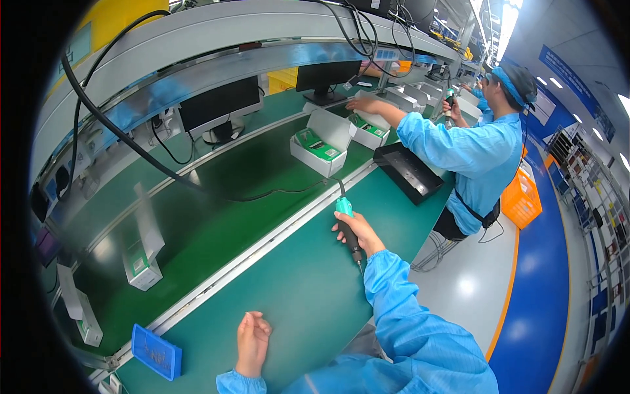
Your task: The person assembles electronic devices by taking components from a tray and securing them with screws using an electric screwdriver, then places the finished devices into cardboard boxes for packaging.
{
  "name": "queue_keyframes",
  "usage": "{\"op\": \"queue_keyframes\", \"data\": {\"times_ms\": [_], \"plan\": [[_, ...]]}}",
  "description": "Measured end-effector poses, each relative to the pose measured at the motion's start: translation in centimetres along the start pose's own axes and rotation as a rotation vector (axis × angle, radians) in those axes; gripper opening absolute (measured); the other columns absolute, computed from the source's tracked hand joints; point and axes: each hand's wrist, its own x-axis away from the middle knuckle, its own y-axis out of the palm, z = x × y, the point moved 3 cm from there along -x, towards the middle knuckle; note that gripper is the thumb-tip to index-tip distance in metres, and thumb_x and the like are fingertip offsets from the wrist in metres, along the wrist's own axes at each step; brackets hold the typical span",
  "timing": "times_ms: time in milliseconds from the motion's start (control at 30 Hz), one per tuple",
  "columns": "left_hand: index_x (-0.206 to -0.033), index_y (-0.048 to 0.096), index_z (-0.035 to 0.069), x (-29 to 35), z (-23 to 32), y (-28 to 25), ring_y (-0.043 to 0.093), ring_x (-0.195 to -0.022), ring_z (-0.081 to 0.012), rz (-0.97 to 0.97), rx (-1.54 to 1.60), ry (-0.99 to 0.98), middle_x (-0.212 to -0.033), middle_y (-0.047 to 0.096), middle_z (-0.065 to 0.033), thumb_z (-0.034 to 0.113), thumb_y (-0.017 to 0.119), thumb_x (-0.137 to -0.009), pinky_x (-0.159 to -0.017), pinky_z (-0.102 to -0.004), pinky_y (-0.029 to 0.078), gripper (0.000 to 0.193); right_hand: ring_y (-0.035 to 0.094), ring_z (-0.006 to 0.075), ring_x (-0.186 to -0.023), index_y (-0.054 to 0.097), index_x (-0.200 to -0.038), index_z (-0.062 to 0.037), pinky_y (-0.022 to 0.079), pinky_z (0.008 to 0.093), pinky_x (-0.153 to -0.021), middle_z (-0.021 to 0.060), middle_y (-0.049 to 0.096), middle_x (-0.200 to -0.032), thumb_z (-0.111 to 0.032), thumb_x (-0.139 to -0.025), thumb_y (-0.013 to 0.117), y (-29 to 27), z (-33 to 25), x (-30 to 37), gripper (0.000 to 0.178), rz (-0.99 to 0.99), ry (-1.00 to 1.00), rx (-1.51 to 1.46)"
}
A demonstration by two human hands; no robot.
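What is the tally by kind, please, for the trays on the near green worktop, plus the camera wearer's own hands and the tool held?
Blue tray: 1
Black tray: 1
Corded screwdriver: 1
Wearer's hands: 2, the left hand and the right hand
Total: 5

Txt on blue banner — illegible.

I see flat green workbench below the right hand | glossy blue floor lane rightward | metal shelving rack farther right | long white ceiling light beyond it
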Motion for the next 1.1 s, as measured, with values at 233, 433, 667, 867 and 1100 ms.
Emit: {"op": "queue_keyframes", "data": {"times_ms": [233, 433, 667, 867, 1100], "plan": [[-0.098, 0.052, 0.004, -0.1, 0.4, 0.5, 0.052, -0.070, -0.0121, 0.007, 0.064, -0.057, -0.074, 0.055, -0.0032, 0.020, 0.049, -0.093, -0.065, -0.0249, 0.043, 0.017, 0.055, 0.0133, -0.049, 0.042, -0.104, -0.0004, 0.045, 0.0254, -0.039, 0.0111, 0.059, -0.078, -0.029, -0.081, 0.063, -0.2, 0.1, 0.0, 0.043, -0.009, -0.001, -0.003], [-0.100, 0.052, 0.006, -0.2, 0.3, 0.4, 0.054, -0.085, -0.0126, 0.024, 0.051, -0.087, -0.097, 0.057, -0.0053, -0.001, 0.055, -0.083, -0.066, -0.0237, 0.044, 0.019, 0.055, 0.0136, -0.049, 0.041, -0.104, -0.0011, 0.044, 0.0253, -0.038, 0.0111, 0.059, -0.077, -0.030, -0.081, 0.063, -0.3, 0.2, -0.1, 0.043, -0.025, -0.001, -0.021], [-0.091, 0.053, 0.007, -0.2, 0.3, -0.4, 0.053, -0.095, -0.0130, -0.034, 0.100, -0.094, -0.112, 0.052, -0.0080, -0.017, 0.049, -0.070, -0.065, -0.0224, 0.044, 0.032, 0.055, 0.0136, -0.049, 0.041, -0.104, -0.0016, 0.044, 0.0250, -0.038, 0.0112, 0.059, -0.078, -0.031, -0.081, 0.064, -0.4, 0.3, -0.4, 0.043, -0.022, 0.004, 0.003], [-0.087, 0.052, 0.008, -0.3, 0.5, -0.4, 0.053, -0.089, -0.0120, -0.048, 0.138, -0.104, -0.113, 0.051, -0.0089, -0.017, 0.049, -0.070, -0.062, -0.0216, 0.043, 0.031, 0.055, 0.0134, -0.049, 0.041, -0.105, -0.0015, 0.044, 0.0251, -0.039, 0.0112, 0.060, -0.079, -0.032, -0.081, 0.064, -0.3, 0.1, -0.3, 0.044, -0.026, 0.007, 0.001], [-0.086, 0.052, 0.008, -0.4, 0.1, -0.7, 0.053, -0.088, -0.0109, -0.049, 0.071, -0.104, -0.114, 0.051, -0.0086, -0.017, 0.051, -0.071, -0.064, -0.0219, 0.045, 0.030, 0.056, 0.0133, -0.050, 0.041, -0.105, -0.0008, 0.044, 0.0249, -0.039, 0.0113, 0.060, -0.079, -0.032, -0.081, 0.063, -0.6, 0.2, -0.4, 0.045, -0.027, 0.009, 0.017]]}}
